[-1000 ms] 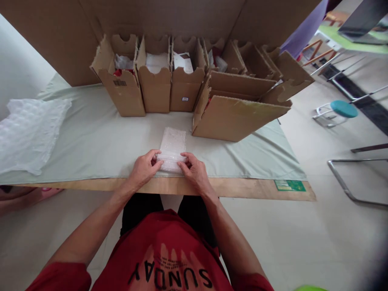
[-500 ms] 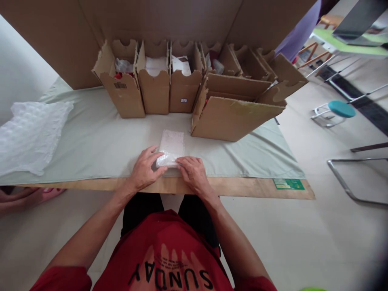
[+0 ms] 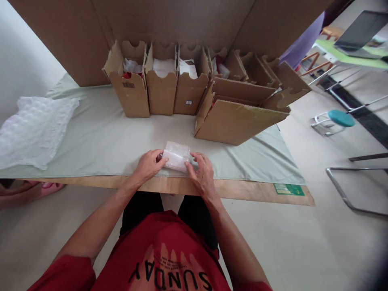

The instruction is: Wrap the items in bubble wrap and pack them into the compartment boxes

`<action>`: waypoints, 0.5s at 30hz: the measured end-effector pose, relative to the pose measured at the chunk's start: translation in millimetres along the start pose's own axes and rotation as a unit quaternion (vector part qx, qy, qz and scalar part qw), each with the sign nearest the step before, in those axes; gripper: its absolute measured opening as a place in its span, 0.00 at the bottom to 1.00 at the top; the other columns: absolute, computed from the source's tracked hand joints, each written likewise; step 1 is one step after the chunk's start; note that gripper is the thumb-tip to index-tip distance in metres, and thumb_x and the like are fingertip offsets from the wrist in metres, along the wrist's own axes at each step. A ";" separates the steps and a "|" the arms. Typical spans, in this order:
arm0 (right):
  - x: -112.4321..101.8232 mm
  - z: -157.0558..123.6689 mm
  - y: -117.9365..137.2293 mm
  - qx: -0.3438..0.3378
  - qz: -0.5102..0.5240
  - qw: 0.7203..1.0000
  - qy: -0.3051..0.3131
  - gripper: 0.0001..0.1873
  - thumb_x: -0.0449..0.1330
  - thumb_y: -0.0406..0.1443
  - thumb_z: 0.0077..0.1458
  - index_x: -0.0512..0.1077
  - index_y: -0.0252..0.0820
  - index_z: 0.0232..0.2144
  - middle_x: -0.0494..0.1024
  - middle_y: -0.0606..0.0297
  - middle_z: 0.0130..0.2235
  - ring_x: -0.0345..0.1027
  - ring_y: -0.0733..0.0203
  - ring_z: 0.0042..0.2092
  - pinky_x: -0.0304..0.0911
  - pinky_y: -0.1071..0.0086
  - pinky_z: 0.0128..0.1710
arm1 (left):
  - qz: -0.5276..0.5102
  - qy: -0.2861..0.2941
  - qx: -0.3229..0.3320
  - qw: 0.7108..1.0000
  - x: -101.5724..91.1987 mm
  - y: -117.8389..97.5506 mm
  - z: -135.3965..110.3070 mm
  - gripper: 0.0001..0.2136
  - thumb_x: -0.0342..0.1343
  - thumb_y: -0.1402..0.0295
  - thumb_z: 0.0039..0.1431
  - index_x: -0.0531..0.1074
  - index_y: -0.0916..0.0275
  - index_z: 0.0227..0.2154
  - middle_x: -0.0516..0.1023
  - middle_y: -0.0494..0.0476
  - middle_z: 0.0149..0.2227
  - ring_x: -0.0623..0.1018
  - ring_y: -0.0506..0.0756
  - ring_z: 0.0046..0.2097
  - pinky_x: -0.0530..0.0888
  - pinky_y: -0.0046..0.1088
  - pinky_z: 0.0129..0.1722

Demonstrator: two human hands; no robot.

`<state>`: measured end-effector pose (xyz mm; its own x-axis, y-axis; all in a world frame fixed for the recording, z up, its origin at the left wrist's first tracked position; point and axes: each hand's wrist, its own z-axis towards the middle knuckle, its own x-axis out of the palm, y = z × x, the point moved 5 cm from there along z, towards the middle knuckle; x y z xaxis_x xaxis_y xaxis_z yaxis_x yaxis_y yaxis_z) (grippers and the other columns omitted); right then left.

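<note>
A small bundle of bubble wrap (image 3: 176,156), white and see-through, lies on the cloth near the table's front edge. What it encloses, if anything, I cannot make out. My left hand (image 3: 150,163) pinches its left end between thumb and fingers. At the opposite end, my right hand (image 3: 201,169) grips it the same way, thumb on the near side. A larger loose sheet of bubble wrap (image 3: 39,128) is spread on the cloth at the far left.
Several upright cardboard holders (image 3: 160,93) stand in a row along a tall cardboard panel (image 3: 182,24), some with wrapped items inside. One cardboard holder (image 3: 239,121) sits angled at the right. A pale green cloth (image 3: 106,133) covers the table. A teal stool (image 3: 341,117) is on the floor.
The bubble wrap has been folded over into a shorter, wider bundle, turned slightly. My hands have moved to its two ends, and the view has shifted a little.
</note>
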<state>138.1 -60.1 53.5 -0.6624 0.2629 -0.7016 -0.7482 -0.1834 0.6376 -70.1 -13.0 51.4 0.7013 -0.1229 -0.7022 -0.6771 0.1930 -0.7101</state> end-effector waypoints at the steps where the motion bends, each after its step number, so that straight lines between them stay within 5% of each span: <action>1: -0.3 -2.3 3.5 -0.025 -0.027 0.999 0.001 0.18 0.58 0.41 0.62 0.74 0.43 0.52 0.77 0.52 0.54 0.71 0.48 0.50 0.63 0.54 0.53 | 0.011 -0.002 -0.009 1.000 1.2 0.3 3.2 0.10 0.57 0.61 0.58 0.78 0.60 0.38 0.78 0.51 0.28 0.73 0.53 0.29 0.69 0.29 0.32; 8: 20.4 -2.5 16.9 -0.121 -0.118 0.978 0.124 0.21 0.61 0.35 0.59 0.73 0.44 0.56 0.72 0.52 0.63 0.64 0.43 0.62 0.59 0.50 0.57 | 0.058 -0.085 -0.027 0.994 4.6 3.6 8.2 0.13 0.59 0.61 0.58 0.78 0.59 0.44 0.79 0.53 0.29 0.76 0.54 0.29 0.72 0.30 0.34; 12: 23.5 7.9 10.7 -0.090 -0.090 0.986 0.110 0.17 0.56 0.33 0.64 0.75 0.44 0.53 0.77 0.52 0.58 0.70 0.46 0.56 0.62 0.53 0.53 | -0.068 -0.154 -0.038 0.985 -2.4 7.7 -18.1 0.17 0.58 0.57 0.59 0.76 0.63 0.46 0.80 0.59 0.39 0.77 0.53 0.33 0.76 0.31 0.37; 15: 18.1 9.9 8.1 -0.040 -0.018 0.995 0.090 0.17 0.54 0.35 0.66 0.76 0.43 0.52 0.81 0.54 0.54 0.73 0.49 0.53 0.64 0.56 0.52 | -0.238 -0.110 -0.123 0.957 5.7 13.9 -41.2 0.22 0.59 0.55 0.57 0.74 0.65 0.50 0.81 0.64 0.46 0.81 0.57 0.42 0.79 0.35 0.41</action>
<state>120.4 -47.4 49.2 -0.6263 0.0980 -0.7734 -0.7671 -0.2539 0.5891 -84.7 -51.1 35.3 0.9549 0.0729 -0.2877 -0.2827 -0.0716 -0.9565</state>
